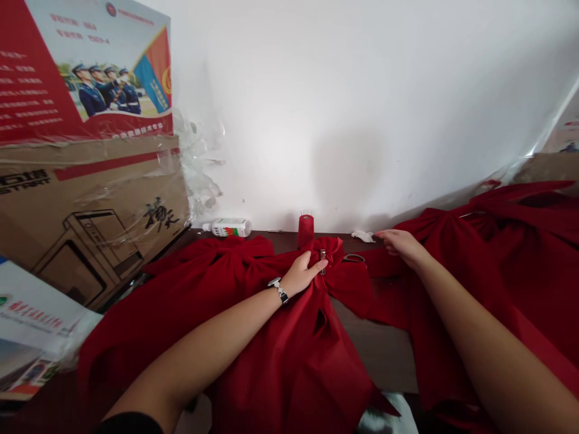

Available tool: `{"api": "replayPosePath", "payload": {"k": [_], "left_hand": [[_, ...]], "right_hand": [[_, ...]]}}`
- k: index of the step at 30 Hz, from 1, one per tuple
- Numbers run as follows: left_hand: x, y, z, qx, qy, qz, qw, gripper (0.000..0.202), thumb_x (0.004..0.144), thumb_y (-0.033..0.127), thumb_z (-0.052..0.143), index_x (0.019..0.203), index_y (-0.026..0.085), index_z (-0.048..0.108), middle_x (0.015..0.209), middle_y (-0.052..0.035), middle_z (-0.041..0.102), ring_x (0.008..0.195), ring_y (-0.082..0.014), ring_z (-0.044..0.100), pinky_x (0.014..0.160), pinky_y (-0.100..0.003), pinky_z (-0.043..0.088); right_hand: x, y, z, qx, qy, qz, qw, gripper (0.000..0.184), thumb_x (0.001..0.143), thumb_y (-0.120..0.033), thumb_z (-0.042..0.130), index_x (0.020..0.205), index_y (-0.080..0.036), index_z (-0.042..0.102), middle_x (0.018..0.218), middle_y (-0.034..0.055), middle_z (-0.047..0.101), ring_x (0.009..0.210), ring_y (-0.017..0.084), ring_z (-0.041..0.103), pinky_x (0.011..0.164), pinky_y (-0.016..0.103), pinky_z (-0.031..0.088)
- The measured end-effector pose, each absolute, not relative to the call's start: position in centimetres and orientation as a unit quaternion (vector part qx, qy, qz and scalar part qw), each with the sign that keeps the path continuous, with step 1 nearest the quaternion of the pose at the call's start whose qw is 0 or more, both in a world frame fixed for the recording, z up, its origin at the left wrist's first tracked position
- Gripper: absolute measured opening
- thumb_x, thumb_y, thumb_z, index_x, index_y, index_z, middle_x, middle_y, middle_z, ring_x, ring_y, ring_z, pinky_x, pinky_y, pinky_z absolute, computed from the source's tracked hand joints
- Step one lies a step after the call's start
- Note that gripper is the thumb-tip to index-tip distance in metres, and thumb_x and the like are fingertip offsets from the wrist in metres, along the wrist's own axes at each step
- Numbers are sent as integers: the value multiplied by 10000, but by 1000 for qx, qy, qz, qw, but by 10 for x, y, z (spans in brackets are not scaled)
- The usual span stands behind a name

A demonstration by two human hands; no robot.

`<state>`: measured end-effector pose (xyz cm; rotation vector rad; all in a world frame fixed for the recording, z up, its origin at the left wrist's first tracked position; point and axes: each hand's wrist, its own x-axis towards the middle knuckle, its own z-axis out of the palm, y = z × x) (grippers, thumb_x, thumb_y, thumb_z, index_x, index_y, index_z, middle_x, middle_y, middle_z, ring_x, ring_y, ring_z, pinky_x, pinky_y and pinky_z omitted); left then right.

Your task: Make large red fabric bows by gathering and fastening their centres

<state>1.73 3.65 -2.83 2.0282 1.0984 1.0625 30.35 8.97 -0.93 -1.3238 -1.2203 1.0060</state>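
My left hand [301, 272], a watch on its wrist, is closed on a gathered red fabric bow [346, 283]. The thumb lies by a small metal clip [322, 261] at the bow's knot, and long tails of cloth hang below. Out to the right, my right hand [400, 246] is raised with its fingertips pinched together; what they hold, if anything, is too small to see. Behind the bow stands a spool of red thread [306, 230] with several needles upright in its top. A scissors handle [354, 258] shows between the hands, the rest hidden by cloth.
More red cloth [488, 259] is heaped at the right, and another red bow [221, 256] lies at the left. By the wall are a white bottle [230, 227] on its side and a crumpled tissue [363, 235]. Cardboard boxes [104, 223] stand stacked at the left.
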Motion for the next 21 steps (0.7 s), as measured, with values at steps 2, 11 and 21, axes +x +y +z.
{"api": "replayPosePath", "payload": {"k": [2,11,21], "left_hand": [[17,37,-27,760,409,404,302,315,825,481,483,744,178,457,783,-15,568,753,-174,537,732,-304,425],[16,36,-29,765,422,399,278,324,821,491,472,753,174,467,778,-29,571,754,-188,543,747,-329,432],[15,38,-34,761,432,415,251,373,800,532,482,684,177,484,713,-21,580,693,-181,547,681,-313,442]], "right_hand": [[297,90,-10,-567,-524,415,481,193,598,-211,546,782,-153,541,417,-82,357,342,56,257,359,202,155],[251,61,6,-388,-683,455,420,302,664,-209,484,959,-169,430,633,-47,553,458,69,399,457,203,328],[229,35,22,-358,-698,410,464,308,768,-441,590,829,-177,444,739,53,653,589,131,607,556,264,489]]}}
